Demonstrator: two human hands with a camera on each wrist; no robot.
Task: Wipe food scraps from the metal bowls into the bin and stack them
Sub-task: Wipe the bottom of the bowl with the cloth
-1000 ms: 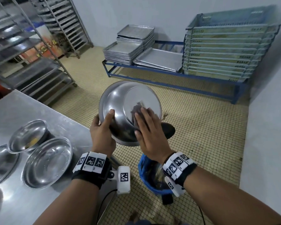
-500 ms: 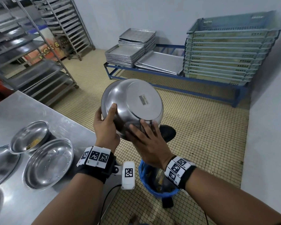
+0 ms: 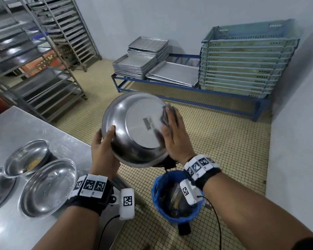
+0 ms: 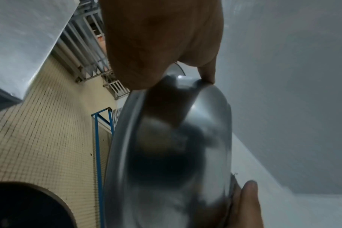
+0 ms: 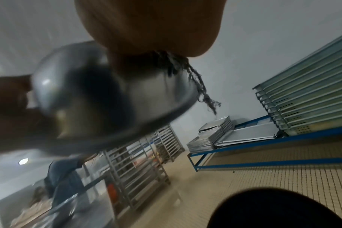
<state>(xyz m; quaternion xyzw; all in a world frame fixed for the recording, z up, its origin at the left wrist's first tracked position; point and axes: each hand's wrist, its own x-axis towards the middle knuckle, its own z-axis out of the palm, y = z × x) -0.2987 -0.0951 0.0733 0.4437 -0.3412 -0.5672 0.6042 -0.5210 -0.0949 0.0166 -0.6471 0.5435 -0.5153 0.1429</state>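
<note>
We hold the bowl (image 3: 134,129) in the air, bottom turned up toward us, right above the bin (image 3: 177,197) on the floor. Our left hand (image 3: 104,150) grips the bowl's left rim, thumb on the outside wall, fingers hidden behind it. Our right hand (image 3: 175,136) lies flat, fingers straight, pressing a dark cloth (image 3: 167,114) against the right side of the bowl's base; in the right wrist view frayed threads of the cloth (image 5: 197,86) hang off the rim. A small label (image 3: 148,123) sits on the base.

The bowl and our right wrist cover part of the bin's mouth. The bin wears a blue liner and holds dark and yellowish scraps; we can't tell more.

To our left, the steel table (image 3: 43,130). Near its right edge sits a shallow empty dish (image 3: 49,186), and just behind it, touching or nearly so, a smaller dish (image 3: 26,157) with yellow scraps in it. Another steel rim (image 3: 0,186) pokes in at the left edge of the head view.

The floor is small yellowish tile, the walls plain and pale. Along the far wall a blue low rack (image 3: 188,100) carries stacked metal trays (image 3: 141,62) on its left end and stacked pale crates (image 3: 242,64) on its right end. Tall tray trolleys (image 3: 43,51) stand to the left.
</note>
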